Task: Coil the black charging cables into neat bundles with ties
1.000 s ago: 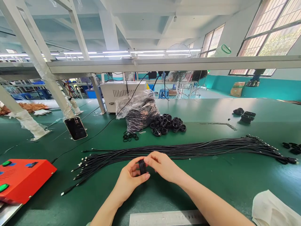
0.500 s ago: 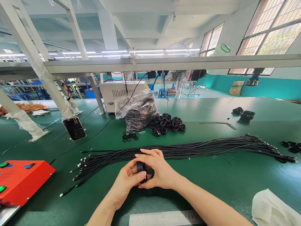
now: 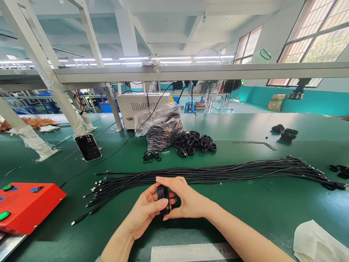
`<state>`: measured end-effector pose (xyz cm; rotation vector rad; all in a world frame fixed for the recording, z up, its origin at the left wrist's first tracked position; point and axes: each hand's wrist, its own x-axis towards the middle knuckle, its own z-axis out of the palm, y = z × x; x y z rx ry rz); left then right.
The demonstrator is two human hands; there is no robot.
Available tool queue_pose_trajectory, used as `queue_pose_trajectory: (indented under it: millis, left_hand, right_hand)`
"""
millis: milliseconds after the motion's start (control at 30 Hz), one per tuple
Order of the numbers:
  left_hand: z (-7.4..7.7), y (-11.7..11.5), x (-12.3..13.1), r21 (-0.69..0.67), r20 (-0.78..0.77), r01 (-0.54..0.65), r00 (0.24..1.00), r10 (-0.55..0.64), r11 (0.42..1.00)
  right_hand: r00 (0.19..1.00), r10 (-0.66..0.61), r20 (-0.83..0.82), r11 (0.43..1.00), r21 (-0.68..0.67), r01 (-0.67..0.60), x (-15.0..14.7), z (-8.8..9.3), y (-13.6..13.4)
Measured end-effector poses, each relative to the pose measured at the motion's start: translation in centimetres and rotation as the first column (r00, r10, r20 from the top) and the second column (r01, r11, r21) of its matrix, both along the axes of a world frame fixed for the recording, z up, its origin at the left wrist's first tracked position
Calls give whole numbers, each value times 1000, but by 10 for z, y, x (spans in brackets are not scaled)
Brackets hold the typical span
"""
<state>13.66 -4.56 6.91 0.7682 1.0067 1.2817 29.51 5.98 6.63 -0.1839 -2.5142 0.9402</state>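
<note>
Between my two hands a black cable (image 3: 163,194) is wound into a small tight coil, standing on edge. My left hand (image 3: 144,209) pinches its left side, the thumb pressed across the front of the loops. From the right, my right hand (image 3: 189,200) curves around the same coil, fingertips at its top and thumb near its bottom. Just beyond my hands a long bundle of straight black cables (image 3: 218,174) lies across the table, with plugs at both ends. Several finished-looking black coils (image 3: 195,143) are piled behind it.
A red box with green buttons (image 3: 29,207) sits at left. A phone (image 3: 87,147) leans by a post. A plastic bag of black cables (image 3: 165,129) stands behind small black rings (image 3: 151,157). A steel ruler (image 3: 191,252) and white cloth (image 3: 317,242) lie in front.
The coil shows more of its front loops as my right fingers have shifted slightly lower around it. The whole view has shifted a little; the items on the table stay put.
</note>
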Motion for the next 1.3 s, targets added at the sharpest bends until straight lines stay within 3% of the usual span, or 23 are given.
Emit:
queue_pose_trajectory:
  millis: [133, 367, 433, 533, 600, 700, 767, 833, 933, 1000, 1067, 1100, 1167, 1233, 1300]
  left_hand:
    - [-3, -1, 0, 29, 29, 26, 999, -27, 999]
    - [-8, -5, -5, 118, 216, 47, 974, -72, 992]
    - [-7, -3, -5, 102, 157, -2, 987, -14, 995]
    - [-7, 2, -1, 72, 17, -137, 991, 136, 988]
    - [-8, 4, 2, 80, -37, -185, 981, 188, 980]
    - [-10, 5, 6, 103, -92, -210, 971, 220, 972]
    - [-10, 5, 7, 115, -130, -224, 963, 238, 968]
    - [-10, 5, 8, 123, -166, -229, 955, 248, 966]
    - [-11, 6, 8, 138, -213, -227, 944, 253, 964]
    - [-13, 7, 9, 148, -235, -222, 939, 253, 964]
    - [-14, 7, 10, 153, -240, -226, 936, 258, 962]
    - [-14, 7, 10, 152, -237, -230, 936, 261, 961]
    - [-14, 7, 9, 145, -220, -238, 939, 265, 960]
    - [-14, 6, 9, 135, -187, -245, 945, 268, 960]
    - [-13, 5, 9, 123, -148, -242, 954, 259, 963]
  right_hand:
    - [995, -29, -94, 1000, 5, 30, -5, -4, -5]
    - [986, -120, -120, 954, -288, 81, -1, 5, -16]
    - [978, -181, -106, 956, -254, 150, 1, 11, -15]
    - [961, -269, -66, 961, -93, 262, 1, 15, -12]
    - [958, -286, -24, 958, -5, 286, -1, 15, -10]
    - [958, -287, 14, 958, 20, 287, -1, 14, -10]
    - [963, -267, 30, 962, -55, 268, 0, 14, -9]
    - [967, -251, 34, 941, -227, 252, 2, 14, -7]
    - [964, -265, 14, 817, -527, 232, 1, 12, -3]
    - [954, -298, 18, 742, -625, 243, -1, 9, -1]
    - [947, -321, 33, 712, -651, 264, -2, 7, -1]
    - [944, -329, 34, 721, -636, 274, -2, 6, -1]
    - [946, -323, 14, 804, -524, 282, -1, 6, -2]
    - [958, -288, -16, 917, -294, 270, 0, 7, -3]
    - [974, -223, -32, 972, -81, 220, 0, 8, -4]
